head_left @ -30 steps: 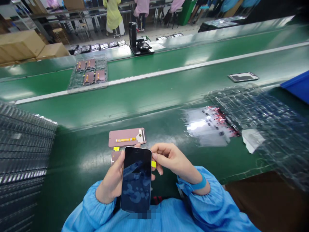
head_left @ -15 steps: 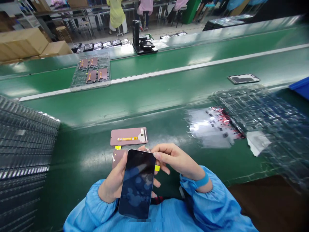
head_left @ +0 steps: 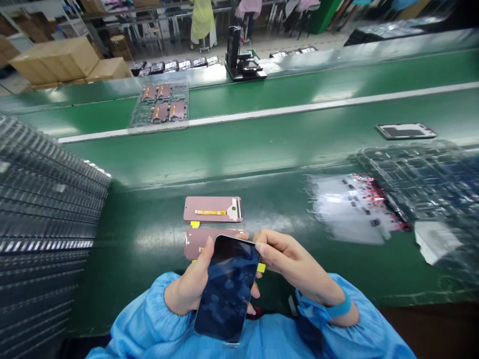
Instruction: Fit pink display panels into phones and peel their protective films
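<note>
The person's left hand (head_left: 183, 294) cradles a phone display panel (head_left: 226, 289) from beneath, glass up and tilted, which seems to keep the fingers off the glass. The right hand (head_left: 295, 264) grips the panel's upper right edge between thumb and fingers, just above a yellow tab (head_left: 261, 268) sticking out from it. Directly ahead of the hands, two pink-backed panels (head_left: 212, 209) lie on the green counter (head_left: 130, 279), the nearer partly behind the held one. To the left of the hands rises a stack of clear plastic trays (head_left: 48, 209), placed within easy reach. To the right lie clear film sheets (head_left: 352, 209) and another clear tray (head_left: 419, 179). Farther ahead, a tray (head_left: 159, 104) on the belt holds four pink-backed panels in its pockets.
</note>
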The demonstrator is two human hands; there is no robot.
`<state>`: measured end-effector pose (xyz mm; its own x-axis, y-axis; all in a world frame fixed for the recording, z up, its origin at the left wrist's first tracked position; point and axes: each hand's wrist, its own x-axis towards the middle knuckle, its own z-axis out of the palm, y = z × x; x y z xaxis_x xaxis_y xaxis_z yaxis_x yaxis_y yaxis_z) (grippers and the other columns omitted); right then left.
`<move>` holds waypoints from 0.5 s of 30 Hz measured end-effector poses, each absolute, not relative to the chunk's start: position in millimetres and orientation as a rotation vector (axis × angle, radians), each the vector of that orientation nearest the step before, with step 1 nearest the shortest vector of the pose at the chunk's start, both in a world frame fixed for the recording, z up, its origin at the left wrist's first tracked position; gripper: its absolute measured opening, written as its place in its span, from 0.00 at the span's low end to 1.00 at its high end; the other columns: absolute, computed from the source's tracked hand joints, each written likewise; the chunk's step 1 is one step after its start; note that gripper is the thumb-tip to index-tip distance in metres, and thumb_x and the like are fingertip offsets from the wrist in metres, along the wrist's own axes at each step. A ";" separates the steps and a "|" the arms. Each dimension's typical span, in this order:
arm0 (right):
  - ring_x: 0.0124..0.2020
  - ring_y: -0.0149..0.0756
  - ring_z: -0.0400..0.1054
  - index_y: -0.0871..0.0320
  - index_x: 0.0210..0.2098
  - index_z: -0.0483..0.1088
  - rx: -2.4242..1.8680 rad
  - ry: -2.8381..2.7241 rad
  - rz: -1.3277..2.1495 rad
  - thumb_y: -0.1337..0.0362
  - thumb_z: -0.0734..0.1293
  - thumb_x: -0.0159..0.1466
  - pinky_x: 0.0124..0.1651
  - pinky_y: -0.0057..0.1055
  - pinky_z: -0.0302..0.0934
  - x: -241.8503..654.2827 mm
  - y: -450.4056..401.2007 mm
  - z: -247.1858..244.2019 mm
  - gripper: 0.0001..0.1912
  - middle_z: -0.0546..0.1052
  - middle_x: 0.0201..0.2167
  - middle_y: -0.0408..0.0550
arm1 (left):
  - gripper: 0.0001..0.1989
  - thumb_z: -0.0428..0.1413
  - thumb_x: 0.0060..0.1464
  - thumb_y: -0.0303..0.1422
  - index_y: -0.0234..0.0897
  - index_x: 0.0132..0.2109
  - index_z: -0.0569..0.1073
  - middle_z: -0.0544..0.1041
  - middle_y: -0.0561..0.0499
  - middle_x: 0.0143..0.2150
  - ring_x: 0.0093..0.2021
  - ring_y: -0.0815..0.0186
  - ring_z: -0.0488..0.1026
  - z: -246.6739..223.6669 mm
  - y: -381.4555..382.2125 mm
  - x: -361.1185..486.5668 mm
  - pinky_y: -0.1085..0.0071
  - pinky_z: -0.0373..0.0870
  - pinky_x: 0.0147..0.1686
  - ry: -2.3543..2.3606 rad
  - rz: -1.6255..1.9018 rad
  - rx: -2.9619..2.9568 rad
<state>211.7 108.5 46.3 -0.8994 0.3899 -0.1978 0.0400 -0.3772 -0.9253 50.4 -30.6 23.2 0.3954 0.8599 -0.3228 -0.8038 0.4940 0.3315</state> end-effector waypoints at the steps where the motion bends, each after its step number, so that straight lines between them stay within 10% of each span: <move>1: 0.24 0.27 0.66 0.57 0.28 0.61 -0.558 -1.579 2.392 0.52 0.63 0.69 0.29 0.26 0.57 211.2 107.2 47.0 0.18 0.70 0.24 0.40 | 0.48 0.37 0.54 0.67 0.27 0.55 0.74 0.80 0.37 0.41 0.35 0.57 0.79 22.9 -30.7 50.6 0.61 0.73 0.40 0.490 1.060 0.128; 11: 0.21 0.29 0.73 0.56 0.29 0.58 -0.530 -1.566 2.387 0.55 0.61 0.71 0.28 0.27 0.59 207.8 103.0 49.6 0.17 0.70 0.23 0.37 | 0.40 0.47 0.57 0.61 0.39 0.65 0.65 0.80 0.39 0.46 0.38 0.56 0.79 32.1 -33.1 57.9 0.59 0.74 0.40 0.588 1.220 0.087; 15: 0.21 0.26 0.67 0.57 0.28 0.59 -0.605 -1.568 2.358 0.52 0.63 0.70 0.26 0.25 0.55 201.4 106.5 42.9 0.19 0.67 0.21 0.37 | 0.42 0.44 0.56 0.63 0.28 0.55 0.75 0.80 0.37 0.43 0.37 0.57 0.80 30.5 -31.7 59.2 0.61 0.74 0.42 0.601 1.168 0.056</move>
